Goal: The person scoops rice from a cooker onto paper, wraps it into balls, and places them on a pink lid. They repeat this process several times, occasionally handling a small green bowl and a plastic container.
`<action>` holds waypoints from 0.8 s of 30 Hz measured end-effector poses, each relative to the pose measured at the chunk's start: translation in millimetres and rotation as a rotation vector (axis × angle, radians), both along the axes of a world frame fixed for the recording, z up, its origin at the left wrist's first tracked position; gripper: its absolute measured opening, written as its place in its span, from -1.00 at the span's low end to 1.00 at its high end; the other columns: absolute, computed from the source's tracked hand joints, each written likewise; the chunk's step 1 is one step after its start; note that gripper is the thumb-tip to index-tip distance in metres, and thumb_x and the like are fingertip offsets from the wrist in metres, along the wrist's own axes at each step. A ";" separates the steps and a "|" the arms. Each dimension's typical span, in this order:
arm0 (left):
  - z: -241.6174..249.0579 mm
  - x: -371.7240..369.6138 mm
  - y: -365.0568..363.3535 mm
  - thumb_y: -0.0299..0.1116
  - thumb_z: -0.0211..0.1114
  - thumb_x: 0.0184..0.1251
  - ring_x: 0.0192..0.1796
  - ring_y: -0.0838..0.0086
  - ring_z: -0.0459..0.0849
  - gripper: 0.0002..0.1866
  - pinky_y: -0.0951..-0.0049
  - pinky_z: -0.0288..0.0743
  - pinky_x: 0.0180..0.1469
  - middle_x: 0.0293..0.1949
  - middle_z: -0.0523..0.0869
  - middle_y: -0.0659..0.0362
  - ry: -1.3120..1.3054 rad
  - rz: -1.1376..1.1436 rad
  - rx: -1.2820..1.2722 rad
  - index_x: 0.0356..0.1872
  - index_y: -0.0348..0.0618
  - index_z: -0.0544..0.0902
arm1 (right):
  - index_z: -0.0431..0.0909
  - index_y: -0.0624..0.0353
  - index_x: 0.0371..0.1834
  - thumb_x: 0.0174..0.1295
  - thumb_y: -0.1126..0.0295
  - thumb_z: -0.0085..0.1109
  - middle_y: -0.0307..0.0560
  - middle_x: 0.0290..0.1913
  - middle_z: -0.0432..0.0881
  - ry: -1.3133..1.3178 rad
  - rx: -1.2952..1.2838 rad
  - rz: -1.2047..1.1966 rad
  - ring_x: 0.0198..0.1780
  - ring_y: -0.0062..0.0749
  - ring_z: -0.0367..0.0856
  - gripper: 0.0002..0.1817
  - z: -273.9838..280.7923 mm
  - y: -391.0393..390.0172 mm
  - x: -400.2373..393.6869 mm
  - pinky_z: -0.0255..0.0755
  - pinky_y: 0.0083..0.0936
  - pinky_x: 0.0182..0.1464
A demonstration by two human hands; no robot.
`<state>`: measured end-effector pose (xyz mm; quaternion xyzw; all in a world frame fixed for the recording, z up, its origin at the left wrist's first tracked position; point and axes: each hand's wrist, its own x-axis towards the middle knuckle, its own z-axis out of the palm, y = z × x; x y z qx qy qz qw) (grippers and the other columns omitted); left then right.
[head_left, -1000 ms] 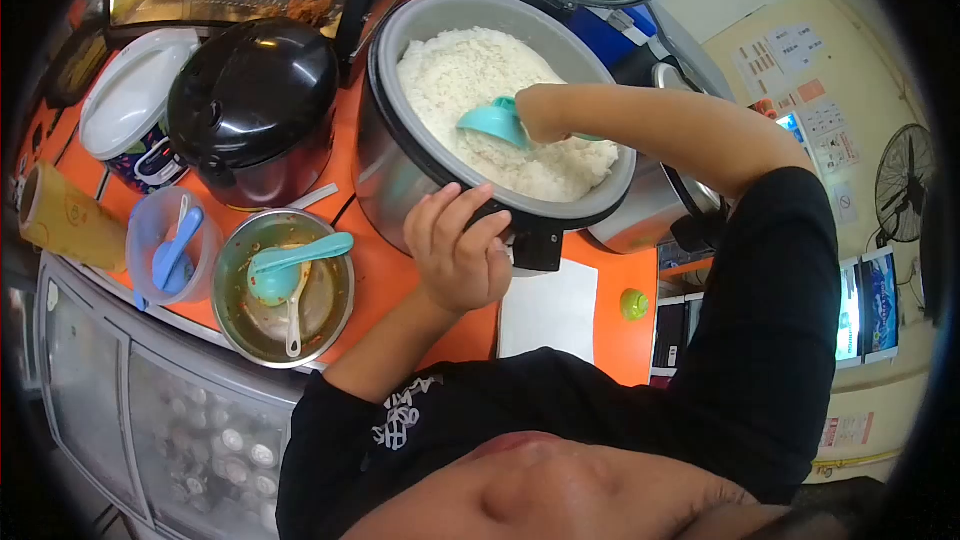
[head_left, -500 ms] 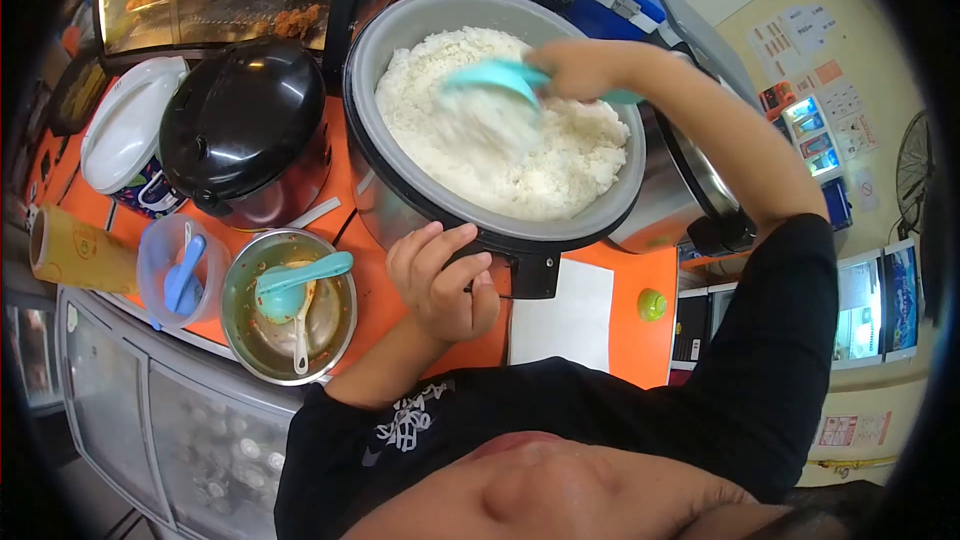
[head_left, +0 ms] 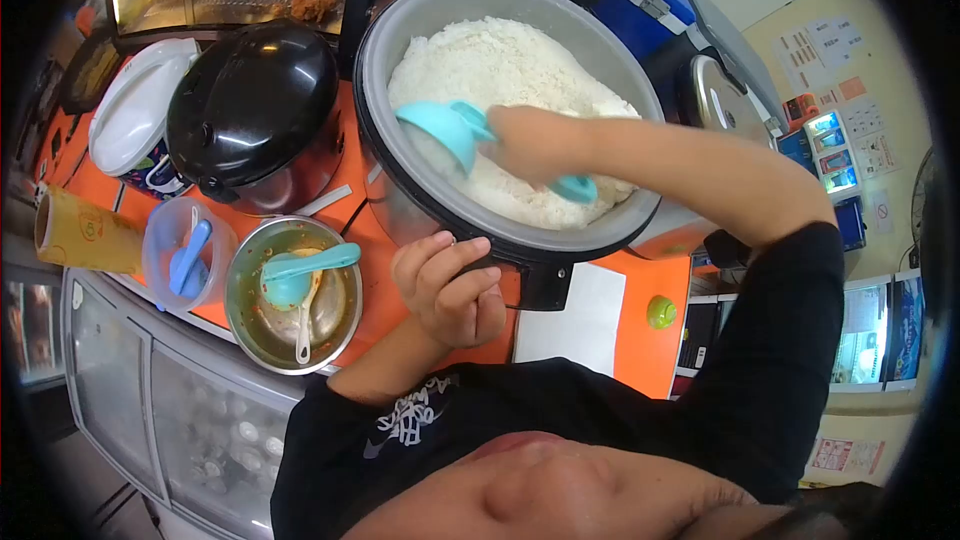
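Note:
A large rice cooker (head_left: 640, 70) stands lidless in front of me, its grey pot heaped with white rice (head_left: 510, 65). My right hand (head_left: 535, 145) is closed around the handle of a turquoise rice scoop (head_left: 440, 128). The scoop's bowl is tilted at the left side of the pot, and some rice shows blurred by its edge. My left hand (head_left: 450, 290) has its fingers curled against the cooker's near rim, beside the black front latch.
Left of the cooker are a black-lidded cooker (head_left: 255, 105), a white-lidded container (head_left: 140, 115), a plastic tub (head_left: 190, 260) with a blue scoop and a steel bowl (head_left: 245, 315) holding another turquoise scoop. White paper (head_left: 575, 325) and a green round object (head_left: 661, 312) lie to the right.
My right hand has swung the scoop left and down across the rice toward the pot's near-left side. The rice surface looks smoother. My left hand stays on the rim.

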<state>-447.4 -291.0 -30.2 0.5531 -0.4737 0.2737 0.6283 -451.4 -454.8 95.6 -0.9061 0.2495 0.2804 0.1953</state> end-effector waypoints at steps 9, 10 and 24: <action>2.6 0.9 3.0 -0.50 0.08 -0.18 -0.12 0.22 0.42 -0.74 0.29 0.27 -0.01 -0.20 0.55 0.09 -0.060 -0.037 0.033 -0.33 -0.10 0.41 | 0.26 0.38 -0.29 0.26 0.32 -0.13 0.03 -0.58 0.49 0.170 0.034 -0.060 -0.63 -0.33 0.52 -0.74 28.4 4.9 -42.8 0.39 -0.35 -0.50; 2.8 0.4 2.1 -0.51 0.08 -0.19 -0.13 0.22 0.42 -0.74 0.29 0.27 -0.02 -0.21 0.55 0.09 -0.053 -0.041 0.021 -0.34 -0.10 0.42 | 0.26 0.34 -0.31 0.25 0.32 -0.13 -0.03 -0.59 0.45 0.202 0.114 -0.074 -0.64 -0.38 0.48 -0.76 28.4 -1.5 -42.9 0.37 -0.38 -0.51; 1.4 0.7 -3.4 -0.48 0.13 -0.16 -0.07 0.21 0.41 -0.73 0.24 0.18 0.06 -0.15 0.55 0.13 0.001 -0.051 0.021 -0.31 -0.08 0.48 | 0.35 0.20 -0.37 0.22 0.31 -0.16 -0.26 -0.71 0.26 -0.237 0.737 -0.491 -0.80 -0.61 0.17 -0.82 23.4 -30.1 -123.8 0.08 -0.66 -0.76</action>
